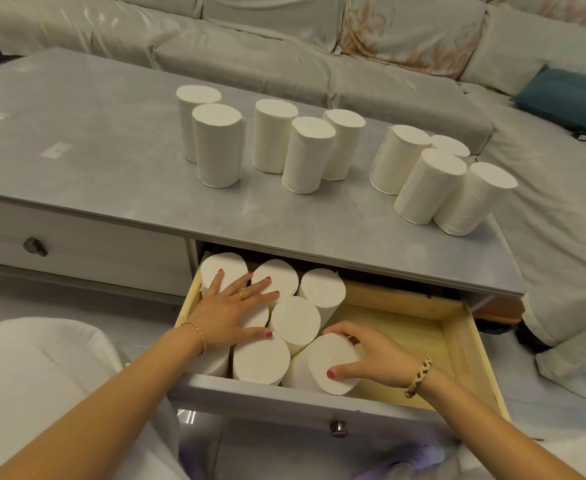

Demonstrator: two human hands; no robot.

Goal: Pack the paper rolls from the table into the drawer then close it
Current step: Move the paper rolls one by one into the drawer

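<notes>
Open drawer (456, 336) pulled out from the right end of a grey table (111, 140), wooden floor bare on its right half. Left half packed with upright paper rolls — back row at 12 o'clock of the drawer (322, 289), more in the middle (295, 322) and against the front wall at 6 o'clock (262, 358).

Left hand (230, 308), fingers straight and spread, pressed flat on the tops of the rolls at the drawer's 10 o'clock corner; nothing gripped. Right hand (371, 356) curled round a tilted roll (333, 365) near the front wall, thumb on its flat end, fingers over the far side — roll leaning left against its neighbours.

Nine more rolls standing on the tabletop: two at 11 o'clock (217, 145), three near 12 (307, 155), four towards 2 o'clock by the table's right edge (430, 185).

Metal knob (338, 427) on the drawer front at 6 o'clock. Shut drawer with a dark knob (35, 246) at 9 o'clock. Pale sofa (250, 39) beyond the table, blue cushion (561, 98) at 2 o'clock.
</notes>
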